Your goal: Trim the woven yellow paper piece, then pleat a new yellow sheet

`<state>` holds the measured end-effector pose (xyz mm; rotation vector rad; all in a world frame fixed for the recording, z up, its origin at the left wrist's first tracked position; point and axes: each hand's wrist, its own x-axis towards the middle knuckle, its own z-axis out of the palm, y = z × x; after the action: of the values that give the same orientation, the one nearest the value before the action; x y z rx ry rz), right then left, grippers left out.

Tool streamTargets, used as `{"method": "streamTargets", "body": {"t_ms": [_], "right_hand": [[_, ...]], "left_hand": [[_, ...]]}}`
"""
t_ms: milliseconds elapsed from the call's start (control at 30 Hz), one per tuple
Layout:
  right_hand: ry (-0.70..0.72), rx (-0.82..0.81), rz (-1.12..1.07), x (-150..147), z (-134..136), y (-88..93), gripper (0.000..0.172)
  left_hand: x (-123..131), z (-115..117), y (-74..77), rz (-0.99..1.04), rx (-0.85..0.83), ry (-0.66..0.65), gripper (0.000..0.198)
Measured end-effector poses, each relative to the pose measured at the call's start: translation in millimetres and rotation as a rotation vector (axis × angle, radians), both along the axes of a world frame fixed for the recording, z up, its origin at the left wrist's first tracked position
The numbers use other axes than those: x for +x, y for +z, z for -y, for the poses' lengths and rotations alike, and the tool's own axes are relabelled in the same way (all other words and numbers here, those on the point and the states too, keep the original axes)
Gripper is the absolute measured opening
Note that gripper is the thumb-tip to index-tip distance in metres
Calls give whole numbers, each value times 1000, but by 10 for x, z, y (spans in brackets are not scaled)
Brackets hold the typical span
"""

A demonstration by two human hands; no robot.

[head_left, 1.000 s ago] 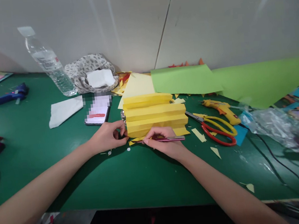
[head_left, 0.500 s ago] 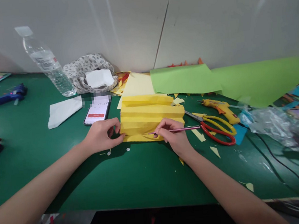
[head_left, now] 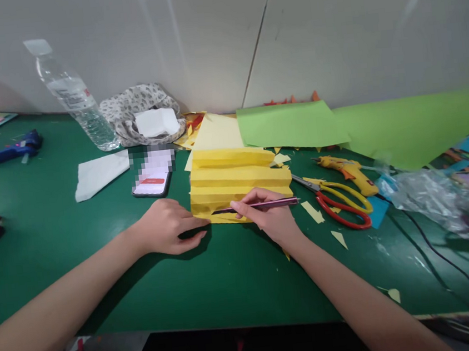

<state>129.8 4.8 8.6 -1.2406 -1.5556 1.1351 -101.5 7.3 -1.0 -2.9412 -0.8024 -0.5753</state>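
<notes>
A sheet of yellow paper (head_left: 235,186), creased into parallel folds, lies on the green table. Resting at its lower left corner is my left hand (head_left: 170,227), index finger stretched onto the edge and thumb apart below, with nothing held. My right hand (head_left: 270,213) pinches a slim dark-pink pencil (head_left: 279,202) and rests on the lower right of the paper. The pencil lies almost level, its tip pointing left at the lowest fold, close to my left index finger.
Red-and-yellow scissors (head_left: 345,214) and a yellow glue gun (head_left: 349,173) lie to the right, near paper scraps and crumpled clear plastic (head_left: 433,193). Behind are green sheets (head_left: 292,127). A phone (head_left: 153,175), a white tissue (head_left: 100,175) and a water bottle (head_left: 78,102) occupy the left.
My left hand has shifted right and slightly down, its index finger now straight along the paper's edge. The pencil tip has moved left along the lowest fold.
</notes>
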Motion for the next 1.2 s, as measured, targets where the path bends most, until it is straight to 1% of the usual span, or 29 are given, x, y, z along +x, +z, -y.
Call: {"method": "streamTargets", "body": {"t_ms": [133,300,400,500,567,667,733,767,967,1100,1200], "right_hand": [[-7,-11,-26,-12,5,-2,21],[22,-34,-256,32,-30,-31,17],[60,-58,-365,64,-46,-29,9],[99,-113,-419,65,-49,-20,14],[92,-138,-431,45,-45,-17,16],[-1,-118,-400,8,-38,-25,14],[-50,-106,-374,-4,-38,-34,19],[-54,-112,-365,-4,-39,-37,20],[38,-189,-391,7,-46,-19,19],[49,-210,-404,0,-40,-6,19],[49,-219,-420,1,-32,-9,16]], "left_hand": [[-9,-25,-20,32,-24,-5,23],[-12,-34,-25,53,-43,-12,23],[-9,-34,-17,58,-57,-14,24],[-4,-36,-3,65,-69,-15,24],[-2,-39,2,66,-71,-14,24],[-3,-42,-3,66,-64,-8,24],[-4,-41,-12,67,-58,-7,23],[-4,-40,-17,62,-64,-10,23],[-4,-36,-18,63,-62,-17,24],[-6,-38,-15,56,-62,-21,24],[-8,-37,-18,57,-67,-19,24]]}}
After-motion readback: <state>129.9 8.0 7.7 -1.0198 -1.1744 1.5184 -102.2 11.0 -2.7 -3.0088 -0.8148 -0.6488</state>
